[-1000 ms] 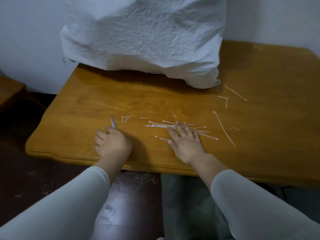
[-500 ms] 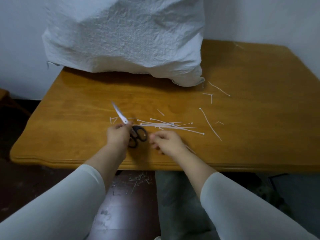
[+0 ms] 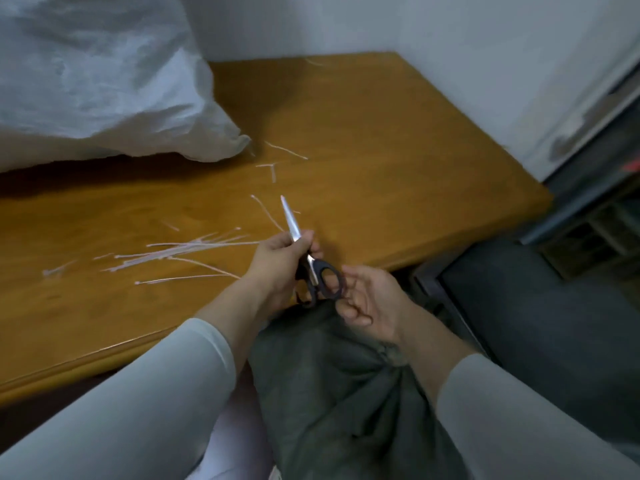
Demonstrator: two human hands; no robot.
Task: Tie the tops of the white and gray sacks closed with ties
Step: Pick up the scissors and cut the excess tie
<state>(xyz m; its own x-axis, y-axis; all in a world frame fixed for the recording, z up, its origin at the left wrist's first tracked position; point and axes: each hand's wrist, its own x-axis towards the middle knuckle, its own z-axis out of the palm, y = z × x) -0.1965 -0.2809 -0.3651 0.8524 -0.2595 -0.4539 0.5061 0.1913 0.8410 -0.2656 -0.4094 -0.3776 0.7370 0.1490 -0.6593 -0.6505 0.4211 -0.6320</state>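
A white sack [image 3: 93, 81] lies on the wooden table [image 3: 381, 150] at the back left. A gray sack [image 3: 339, 393] stands below the table's front edge, its top gathered under my right wrist. My left hand [image 3: 277, 265] grips black-handled scissors [image 3: 304, 258] by the closed blades, tip pointing away. My right hand [image 3: 370, 299] is at the scissors' handle loops with curled fingers; whether it holds them is unclear. Several white ties [image 3: 187, 251] lie loose on the table to the left of my hands.
More loose ties [image 3: 273, 168] lie near the white sack's corner. A white wall [image 3: 450, 64] backs the table. To the right of the table are a dark floor and a dark frame [image 3: 588, 237].
The view has swung right and down. My left hand has lifted the scissors off the table and carried them over the gray sack. My right hand has come to the handle loops.
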